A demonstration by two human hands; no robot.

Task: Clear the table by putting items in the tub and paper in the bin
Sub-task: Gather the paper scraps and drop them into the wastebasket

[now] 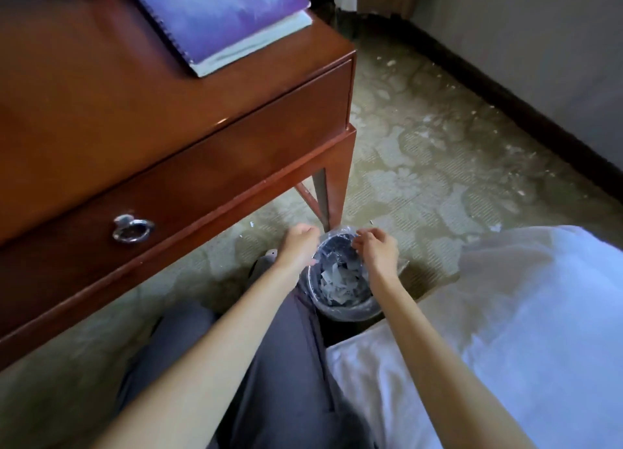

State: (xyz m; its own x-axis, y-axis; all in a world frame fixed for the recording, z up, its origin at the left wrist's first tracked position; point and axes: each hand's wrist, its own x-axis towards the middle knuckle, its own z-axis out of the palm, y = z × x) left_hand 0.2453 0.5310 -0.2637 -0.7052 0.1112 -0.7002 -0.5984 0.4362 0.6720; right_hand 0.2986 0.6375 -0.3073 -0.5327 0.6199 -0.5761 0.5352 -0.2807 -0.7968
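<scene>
Head view: my left hand (pixel 300 243) is curled shut at the bin (pixel 340 280) rim, can't tell what it grips. My right hand (pixel 376 246) w/ fingers bent, tips pinching the plastic liner (pixel 337 231). Paper scraps (pixel 337 280) inside the bin, on carpet (pixel 421 151) by the table (pixel 168 128) leg; notebook (pixel 222 13) on top

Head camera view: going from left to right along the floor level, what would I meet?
Drawer ring handle → left hand → bin holding torn paper → right hand → white bedding.
</scene>
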